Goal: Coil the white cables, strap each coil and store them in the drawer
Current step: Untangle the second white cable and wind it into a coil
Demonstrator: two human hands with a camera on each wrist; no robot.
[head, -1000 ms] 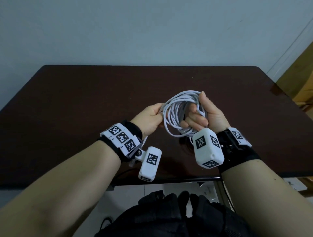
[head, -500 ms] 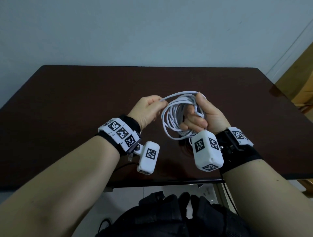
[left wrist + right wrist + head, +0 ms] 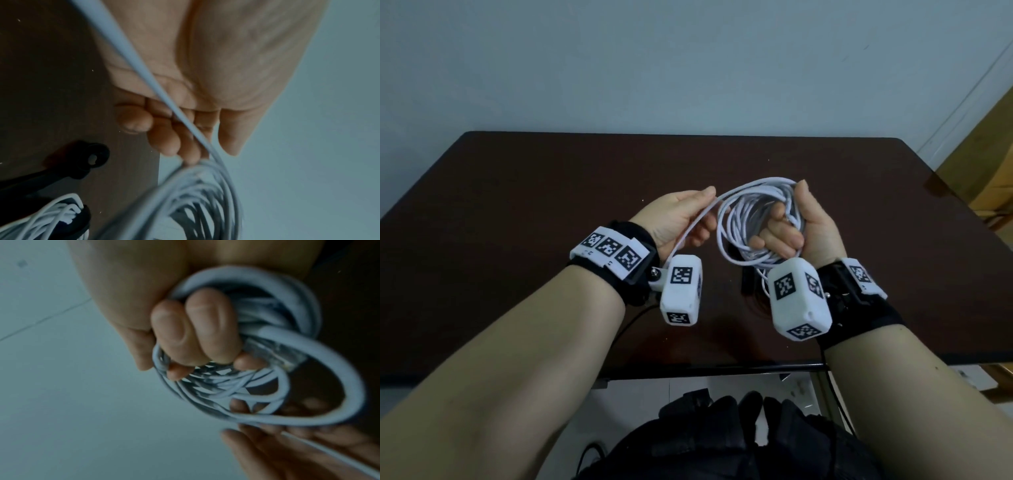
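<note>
A white cable coil (image 3: 736, 212) of several loops hangs above the dark table (image 3: 534, 205), and my right hand (image 3: 784, 236) grips it with fingers curled through its middle. The right wrist view shows those fingers (image 3: 195, 331) round the loops (image 3: 308, 344) and a clear plug (image 3: 285, 358) among them. My left hand (image 3: 702, 219) pinches one loose strand (image 3: 688, 233) that leaves the coil's top and runs down along the palm toward the wrist. In the left wrist view that strand (image 3: 156, 84) crosses the palm.
On the table the left wrist view shows a black strap (image 3: 86, 160) and a second white coil (image 3: 47, 216) lying on something black. The table's near edge (image 3: 688, 371) runs under my forearms, with a black bag (image 3: 722, 442) below it. A pale wall stands behind.
My left hand has moved left and slightly up, away from the coil, drawing one strand out with it. The right hand keeps its grip and has barely shifted.
</note>
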